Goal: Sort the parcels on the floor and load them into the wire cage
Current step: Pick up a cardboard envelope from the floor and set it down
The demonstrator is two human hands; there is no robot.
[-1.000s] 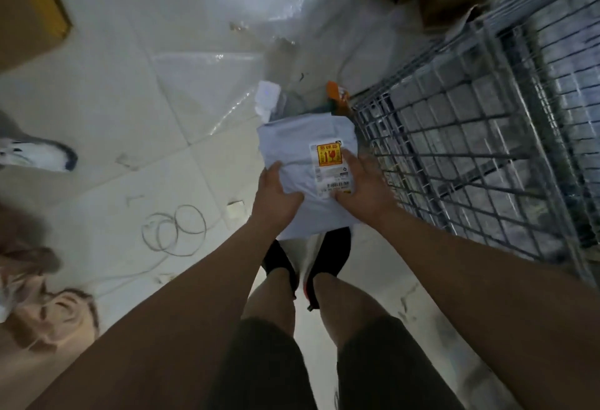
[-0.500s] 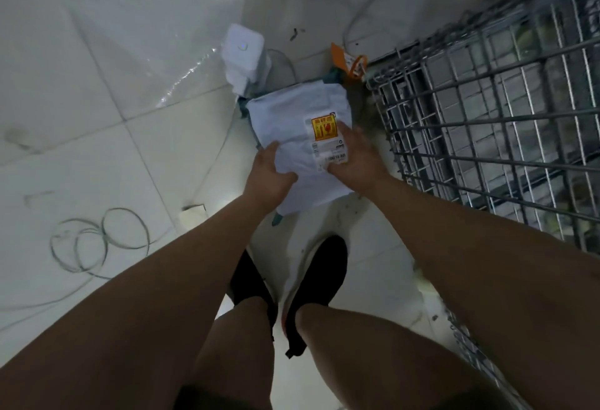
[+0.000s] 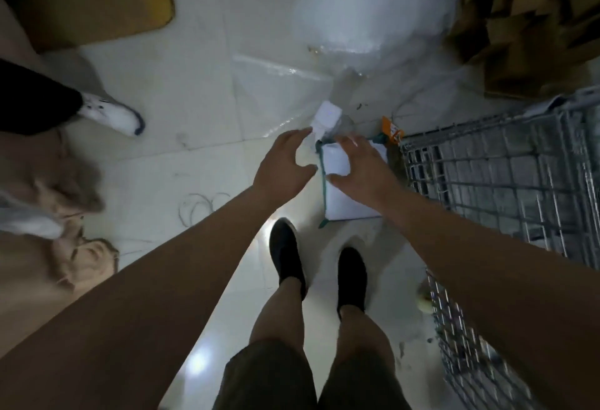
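A white soft parcel (image 3: 344,196) lies flat on the tiled floor in front of my feet, on top of something with a teal edge (image 3: 322,179). My right hand (image 3: 363,170) hovers over it with fingers spread, holding nothing. My left hand (image 3: 284,169) is just to its left, fingers apart and empty. The wire cage (image 3: 506,182) stands directly right of the parcel. A small white box (image 3: 326,118) lies just beyond my fingertips.
An orange packet (image 3: 391,130) sits at the cage's near corner. Brown cartons (image 3: 526,19) pile up at the top right, a clear plastic bag (image 3: 363,10) at top centre. Another person's white shoe (image 3: 113,115) is at left, beside brown bags (image 3: 65,266). A wire loop (image 3: 199,206) lies on the floor.
Both hands have let go of the white parcel, which now lies on the floor beside the cage. The view has pulled back and the hands are spread above it.
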